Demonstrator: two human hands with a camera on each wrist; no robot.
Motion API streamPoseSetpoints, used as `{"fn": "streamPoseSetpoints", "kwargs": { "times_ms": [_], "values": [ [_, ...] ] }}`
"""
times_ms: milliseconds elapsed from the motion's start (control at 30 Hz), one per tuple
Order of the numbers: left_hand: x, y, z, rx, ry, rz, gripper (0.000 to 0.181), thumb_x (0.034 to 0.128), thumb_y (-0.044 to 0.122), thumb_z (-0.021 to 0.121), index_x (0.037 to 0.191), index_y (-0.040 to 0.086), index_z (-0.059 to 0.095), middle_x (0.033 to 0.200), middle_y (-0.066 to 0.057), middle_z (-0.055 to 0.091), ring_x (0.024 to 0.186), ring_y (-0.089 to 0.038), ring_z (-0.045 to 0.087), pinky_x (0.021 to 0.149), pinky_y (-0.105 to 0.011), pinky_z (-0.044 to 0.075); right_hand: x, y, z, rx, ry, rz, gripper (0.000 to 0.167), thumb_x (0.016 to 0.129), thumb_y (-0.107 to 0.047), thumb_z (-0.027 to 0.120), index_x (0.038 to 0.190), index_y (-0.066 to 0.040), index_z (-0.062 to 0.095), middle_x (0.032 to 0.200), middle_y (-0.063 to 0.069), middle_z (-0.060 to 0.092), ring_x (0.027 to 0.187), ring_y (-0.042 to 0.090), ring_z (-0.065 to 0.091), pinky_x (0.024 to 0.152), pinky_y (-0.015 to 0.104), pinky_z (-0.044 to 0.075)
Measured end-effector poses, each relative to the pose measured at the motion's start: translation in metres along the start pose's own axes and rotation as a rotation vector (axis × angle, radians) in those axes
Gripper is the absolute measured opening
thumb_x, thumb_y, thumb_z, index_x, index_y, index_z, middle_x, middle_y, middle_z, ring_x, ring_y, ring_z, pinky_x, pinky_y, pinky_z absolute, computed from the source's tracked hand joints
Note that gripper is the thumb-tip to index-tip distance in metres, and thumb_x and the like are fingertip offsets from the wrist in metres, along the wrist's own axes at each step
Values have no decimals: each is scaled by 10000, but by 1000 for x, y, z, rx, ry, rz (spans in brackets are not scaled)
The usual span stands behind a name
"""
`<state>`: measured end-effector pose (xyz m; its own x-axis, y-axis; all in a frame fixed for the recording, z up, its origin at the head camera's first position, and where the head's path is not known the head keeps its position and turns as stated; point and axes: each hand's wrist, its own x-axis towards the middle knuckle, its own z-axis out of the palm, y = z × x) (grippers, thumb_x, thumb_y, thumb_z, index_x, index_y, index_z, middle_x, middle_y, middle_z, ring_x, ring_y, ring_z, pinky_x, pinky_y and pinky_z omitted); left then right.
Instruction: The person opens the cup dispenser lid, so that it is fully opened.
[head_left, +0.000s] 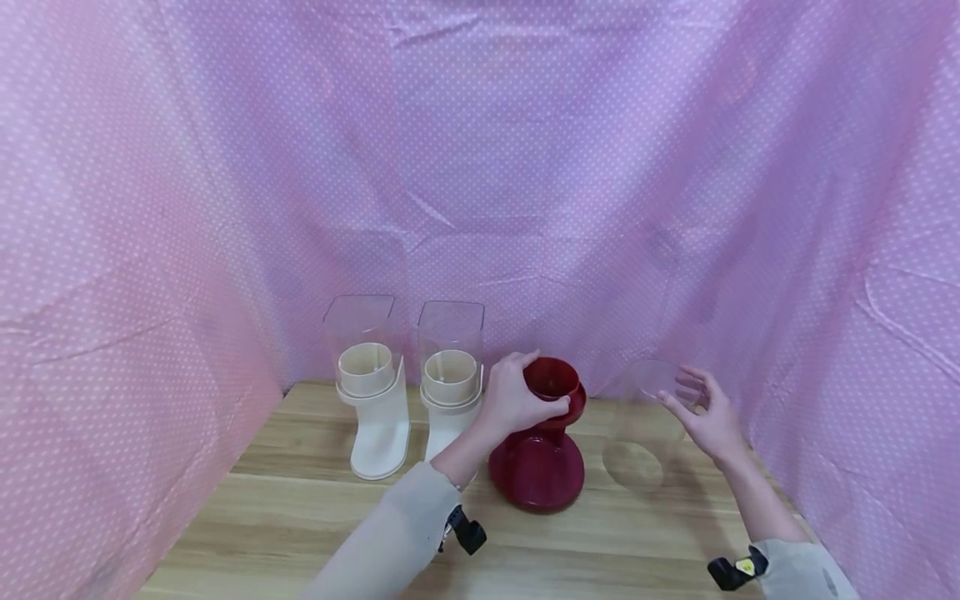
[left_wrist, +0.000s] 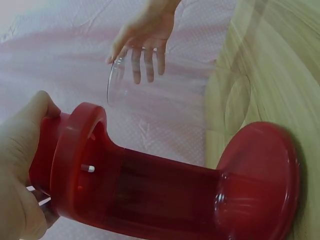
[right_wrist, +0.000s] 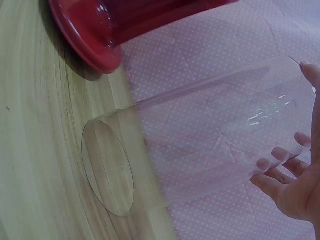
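Observation:
A red dispenser stand (head_left: 537, 471) with a round foot stands upright on the table. In its top ring sits a red cup-like piece (head_left: 551, 377), and my left hand (head_left: 517, 396) grips that piece between thumb and fingers. The left wrist view shows the red piece (left_wrist: 47, 150) partly inside the ring, the palm around its outer side. To the right, my right hand (head_left: 712, 421) holds a clear plastic cylinder (right_wrist: 210, 135) near its upper rim, thumb on one side and fingers on the other. The cylinder is upright, apart from the red stand; whether its lower end touches the table I cannot tell.
Left of the red stand are two white dispensers (head_left: 381, 437), each with a cream cup (head_left: 450, 377) in its ring and a clear squarish container (head_left: 360, 321) behind. Pink dotted cloth (head_left: 525, 167) surrounds the wooden table (head_left: 285, 517) at the back and sides.

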<state>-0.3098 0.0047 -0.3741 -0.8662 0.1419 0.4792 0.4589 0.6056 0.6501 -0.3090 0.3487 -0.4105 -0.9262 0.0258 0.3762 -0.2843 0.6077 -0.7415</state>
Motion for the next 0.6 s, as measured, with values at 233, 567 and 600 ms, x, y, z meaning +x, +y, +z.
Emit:
{"fn": "streamPoseSetpoints", "kwargs": {
  "times_ms": [233, 567, 600],
  "values": [
    [10, -5, 10, -39, -27, -45, 843, 736, 348, 903, 1464, 26, 626, 1416, -163, 686, 1337, -384, 605, 1139, -507, 525, 0, 2, 3, 32, 35, -21, 698, 1020, -245, 731, 1597, -35, 399, 1513, 306, 536, 1092, -159, 517, 877, -20, 428],
    [16, -11, 15, -48, -64, -65, 829, 753, 345, 895, 1472, 36, 621, 1346, -167, 705, 1264, -348, 630, 1060, -460, 576, -3, -2, 5, 69, 53, -30, 652, 1009, -172, 738, 1568, -23, 439, 1481, 311, 567, 1097, -133, 571, 893, -6, 444],
    [18, -11, 15, -47, -70, -68, 832, 758, 349, 894, 1480, 45, 615, 1339, -164, 701, 1261, -344, 626, 1053, -463, 578, -3, -3, 5, 75, 51, -38, 650, 1008, -160, 736, 1567, -18, 437, 1479, 316, 568, 1093, -151, 567, 897, -7, 444]
  ]
}}
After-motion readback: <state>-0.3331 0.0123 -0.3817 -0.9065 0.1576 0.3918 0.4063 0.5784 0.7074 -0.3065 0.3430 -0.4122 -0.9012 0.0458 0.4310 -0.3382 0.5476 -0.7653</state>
